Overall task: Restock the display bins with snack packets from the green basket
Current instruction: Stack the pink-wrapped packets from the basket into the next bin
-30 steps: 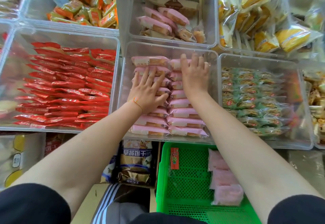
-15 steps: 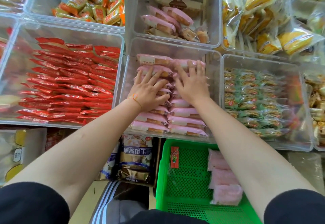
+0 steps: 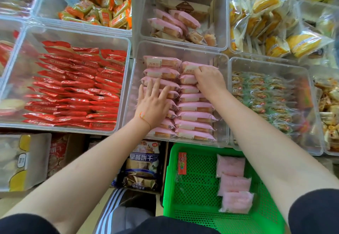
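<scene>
While both hands are down in the clear bin (image 3: 222,79) that sits in the middle of the display, against its front edge, the step in hand looks to be squaring up the two rows of pink packets (image 3: 195,116) so more will fit. To its left a bin of red packets (image 3: 73,86) is full, and to its right is a bin of green packets (image 3: 262,96). The green basket (image 3: 194,182) stands just in front of the middle bin's front edge, and three pink packets (image 3: 233,184) lie along its right side, with a small red packet (image 3: 182,163) near its back left corner.

The left hand (image 3: 153,103) lies flat with fingers spread, pressing on the left row about midway along and holding nothing. The right hand (image 3: 211,80) has its fingers curled down onto a packet (image 3: 190,67) near the back end of the right row; it appears to pinch it, though the fingertips are partly hidden.

To do this well, I would keep the left palm down as a stop so that row does not slide, seat the back packet overlapping like its neighbours, and press lightly, since these soft cakes would likely crush. Space remains at the bin's back edge for the basket's three.
</scene>
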`<state>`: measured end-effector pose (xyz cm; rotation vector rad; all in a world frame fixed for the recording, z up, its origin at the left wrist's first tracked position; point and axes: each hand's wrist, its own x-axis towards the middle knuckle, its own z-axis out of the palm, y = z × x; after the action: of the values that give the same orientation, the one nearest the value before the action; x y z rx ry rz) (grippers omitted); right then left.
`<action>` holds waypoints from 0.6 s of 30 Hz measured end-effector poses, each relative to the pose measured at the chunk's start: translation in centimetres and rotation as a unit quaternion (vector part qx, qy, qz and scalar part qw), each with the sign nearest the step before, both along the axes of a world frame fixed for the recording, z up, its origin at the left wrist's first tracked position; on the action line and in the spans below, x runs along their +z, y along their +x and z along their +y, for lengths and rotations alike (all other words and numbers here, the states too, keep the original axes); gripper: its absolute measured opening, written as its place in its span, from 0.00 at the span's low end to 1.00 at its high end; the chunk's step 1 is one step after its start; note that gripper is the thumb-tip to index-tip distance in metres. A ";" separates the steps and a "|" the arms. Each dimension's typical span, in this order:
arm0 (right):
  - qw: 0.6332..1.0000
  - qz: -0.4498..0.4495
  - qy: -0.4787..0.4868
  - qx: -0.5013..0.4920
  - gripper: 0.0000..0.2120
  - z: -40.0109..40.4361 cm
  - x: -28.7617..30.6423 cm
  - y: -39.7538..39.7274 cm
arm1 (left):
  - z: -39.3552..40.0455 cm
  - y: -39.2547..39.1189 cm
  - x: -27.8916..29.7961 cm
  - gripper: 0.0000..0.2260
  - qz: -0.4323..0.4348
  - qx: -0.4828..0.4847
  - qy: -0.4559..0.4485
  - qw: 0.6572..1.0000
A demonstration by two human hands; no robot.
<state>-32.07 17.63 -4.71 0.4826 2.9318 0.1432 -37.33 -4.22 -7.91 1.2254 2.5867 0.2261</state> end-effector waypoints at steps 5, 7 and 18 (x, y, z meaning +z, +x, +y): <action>0.999 -0.024 0.001 0.031 0.12 0.3 -0.2 -0.5 | -0.5 0.3 0.0 0.27 -0.024 -0.004 -0.034 0.999; 0.999 -0.021 -0.012 0.024 0.14 0.7 -0.4 -0.5 | -0.1 0.3 0.2 0.27 -0.032 -0.002 -0.039 0.999; 0.978 -0.079 -0.177 -0.072 0.17 1.8 0.2 -0.8 | 1.5 1.4 0.6 0.42 -0.035 -0.143 -0.049 0.988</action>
<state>-32.85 19.42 -4.52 0.5913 2.6712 -0.3362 -35.90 -2.72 -7.26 1.5023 2.2977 0.0794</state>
